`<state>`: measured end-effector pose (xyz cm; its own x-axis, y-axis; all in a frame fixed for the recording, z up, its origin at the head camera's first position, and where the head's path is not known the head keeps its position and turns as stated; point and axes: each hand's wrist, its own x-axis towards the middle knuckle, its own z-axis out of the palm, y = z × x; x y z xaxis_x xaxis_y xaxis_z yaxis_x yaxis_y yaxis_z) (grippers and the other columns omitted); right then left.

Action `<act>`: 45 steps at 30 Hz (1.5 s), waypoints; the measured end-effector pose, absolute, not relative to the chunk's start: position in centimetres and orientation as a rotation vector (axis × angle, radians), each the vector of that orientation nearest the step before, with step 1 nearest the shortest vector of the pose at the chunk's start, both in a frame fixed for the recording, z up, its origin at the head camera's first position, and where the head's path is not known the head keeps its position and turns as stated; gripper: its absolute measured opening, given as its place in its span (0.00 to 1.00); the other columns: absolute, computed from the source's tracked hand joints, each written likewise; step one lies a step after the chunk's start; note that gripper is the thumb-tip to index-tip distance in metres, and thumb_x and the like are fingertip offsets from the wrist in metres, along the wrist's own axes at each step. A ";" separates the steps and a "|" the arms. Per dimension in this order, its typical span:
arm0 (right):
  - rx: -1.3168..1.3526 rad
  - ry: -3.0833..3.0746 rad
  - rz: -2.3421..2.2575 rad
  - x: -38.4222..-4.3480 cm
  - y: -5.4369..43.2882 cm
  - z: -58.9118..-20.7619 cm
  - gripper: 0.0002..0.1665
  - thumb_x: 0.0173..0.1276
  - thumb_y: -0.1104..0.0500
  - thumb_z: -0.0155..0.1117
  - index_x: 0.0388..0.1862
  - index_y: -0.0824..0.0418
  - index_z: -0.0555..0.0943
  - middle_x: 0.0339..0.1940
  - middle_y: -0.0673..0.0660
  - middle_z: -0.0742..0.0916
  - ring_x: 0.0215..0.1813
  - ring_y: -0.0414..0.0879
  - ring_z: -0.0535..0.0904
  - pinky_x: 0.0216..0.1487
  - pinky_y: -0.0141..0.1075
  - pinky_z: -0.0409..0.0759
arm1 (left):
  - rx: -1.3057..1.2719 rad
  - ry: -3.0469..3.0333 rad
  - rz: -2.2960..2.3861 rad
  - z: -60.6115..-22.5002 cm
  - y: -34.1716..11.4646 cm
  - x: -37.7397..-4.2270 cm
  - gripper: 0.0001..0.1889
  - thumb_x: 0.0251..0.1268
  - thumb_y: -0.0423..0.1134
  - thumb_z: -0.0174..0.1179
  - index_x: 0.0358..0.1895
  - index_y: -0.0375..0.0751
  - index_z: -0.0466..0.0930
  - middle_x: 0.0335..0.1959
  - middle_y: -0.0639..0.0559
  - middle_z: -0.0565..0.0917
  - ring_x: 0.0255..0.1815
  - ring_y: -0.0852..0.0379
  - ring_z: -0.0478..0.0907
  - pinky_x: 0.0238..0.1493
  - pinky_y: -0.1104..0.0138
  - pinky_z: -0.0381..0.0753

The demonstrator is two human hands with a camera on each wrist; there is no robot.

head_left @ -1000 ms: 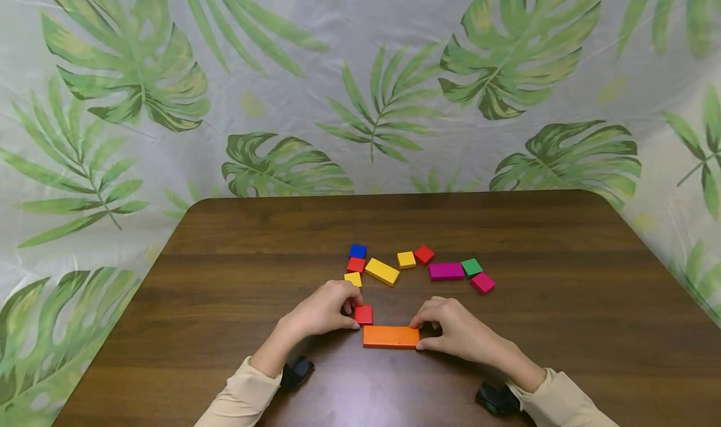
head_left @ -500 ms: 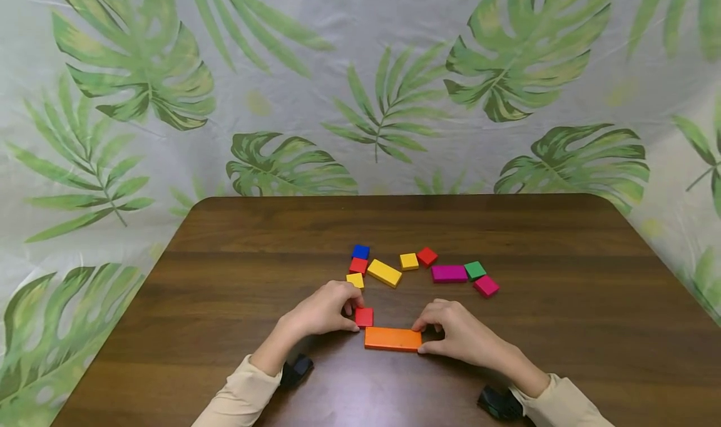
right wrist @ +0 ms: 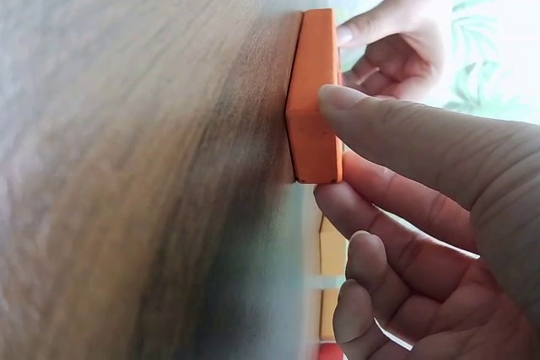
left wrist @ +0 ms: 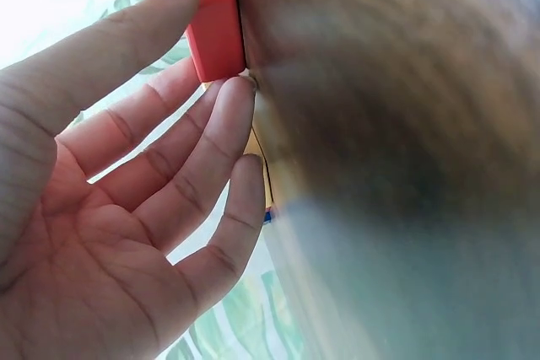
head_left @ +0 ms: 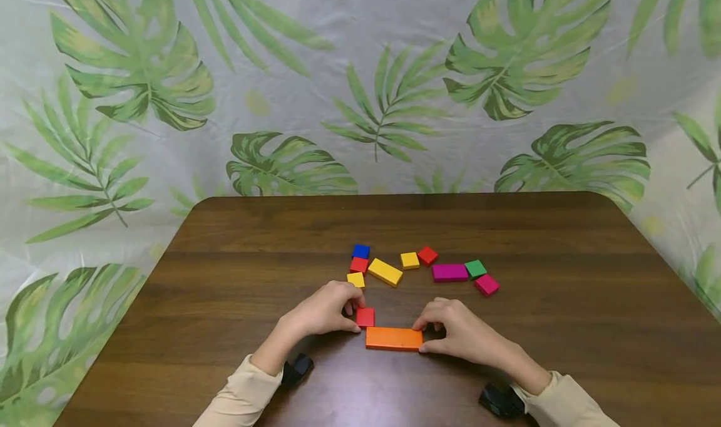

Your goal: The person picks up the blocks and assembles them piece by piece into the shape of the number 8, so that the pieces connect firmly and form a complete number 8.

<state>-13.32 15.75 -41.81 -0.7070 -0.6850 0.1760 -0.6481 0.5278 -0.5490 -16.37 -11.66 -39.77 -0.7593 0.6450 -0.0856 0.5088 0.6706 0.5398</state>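
My left hand (head_left: 321, 308) pinches a small red square block (head_left: 365, 317) at its left side, between thumb and fingers. In the left wrist view the thumb lies along one edge of the red block (left wrist: 218, 27), and the other fingers curve at its far side. Against the near side of that block lies a long orange block (head_left: 393, 338), flat on the table. The right hand (head_left: 464, 333) grips the orange block's right end. Seen from the right wrist, the thumb presses a corner of the orange block (right wrist: 314, 124) and fingertips touch its opposite edge.
Beyond the hands on the brown table (head_left: 253, 226) lie a blue block (head_left: 361, 251), a red one (head_left: 358, 265), yellow ones including a longer one (head_left: 385, 272), a purple block (head_left: 449, 273), a green one (head_left: 475, 269) and a pink one (head_left: 487, 284). A leaf-print cloth (head_left: 394, 183) hangs behind.
The head view has shifted slightly. Both hands and the blocks keep practically the same places relative to one another.
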 end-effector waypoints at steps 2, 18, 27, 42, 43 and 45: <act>-1.166 2.684 -0.930 -13.3 15.8 -41.8 0.11 0.52 0.56 0.74 0.35 0.53 0.84 0.33 0.45 0.84 0.33 0.33 0.71 0.34 0.24 0.73 | 0.922 2.609 0.726 -39.7 -11.7 -16.3 0.15 0.45 0.39 0.73 0.36 0.40 0.80 0.31 0.52 0.81 0.31 0.60 0.73 0.34 0.75 0.73; -1.135 2.653 -0.915 -13.5 15.8 -41.7 0.11 0.53 0.54 0.73 0.37 0.53 0.84 0.34 0.45 0.84 0.35 0.34 0.72 0.36 0.26 0.75 | 0.912 2.577 0.727 -39.2 -12.5 -16.6 0.24 0.46 0.40 0.73 0.50 0.38 0.79 0.38 0.50 0.82 0.36 0.58 0.76 0.40 0.72 0.77; -1.161 2.667 -0.918 -13.4 15.8 -41.8 0.11 0.53 0.55 0.73 0.36 0.53 0.84 0.33 0.45 0.83 0.35 0.34 0.73 0.37 0.27 0.75 | 0.805 2.817 0.789 -39.3 -13.3 -17.5 0.20 0.54 0.33 0.66 0.52 0.36 0.79 0.43 0.47 0.81 0.34 0.58 0.78 0.38 0.70 0.78; -1.178 2.691 -0.893 -13.3 15.8 -41.8 0.11 0.54 0.54 0.72 0.37 0.53 0.84 0.34 0.44 0.84 0.37 0.35 0.73 0.39 0.28 0.75 | 0.474 2.902 0.855 -40.3 -11.9 -19.5 0.11 0.54 0.31 0.65 0.42 0.36 0.85 0.37 0.47 0.84 0.30 0.59 0.76 0.34 0.69 0.77; -1.181 2.690 -0.894 -13.3 15.8 -41.8 0.11 0.53 0.54 0.73 0.37 0.53 0.84 0.34 0.44 0.84 0.37 0.35 0.73 0.39 0.28 0.75 | 0.473 2.899 0.861 -40.4 -11.9 -19.6 0.11 0.54 0.31 0.66 0.41 0.36 0.85 0.37 0.46 0.84 0.30 0.59 0.77 0.34 0.69 0.77; -1.182 2.689 -0.895 -13.4 15.7 -41.8 0.11 0.53 0.55 0.73 0.37 0.53 0.84 0.34 0.44 0.84 0.37 0.35 0.74 0.39 0.28 0.76 | 0.473 2.889 0.871 -40.5 -12.0 -19.6 0.11 0.53 0.31 0.66 0.41 0.35 0.85 0.36 0.46 0.84 0.30 0.59 0.77 0.35 0.68 0.78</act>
<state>-13.37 15.69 -41.82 -0.7016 -0.6938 0.1626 -0.6528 0.5342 -0.5371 -19.62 -12.02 -40.48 -0.9483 0.3173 0.0054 0.2674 0.7898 0.5520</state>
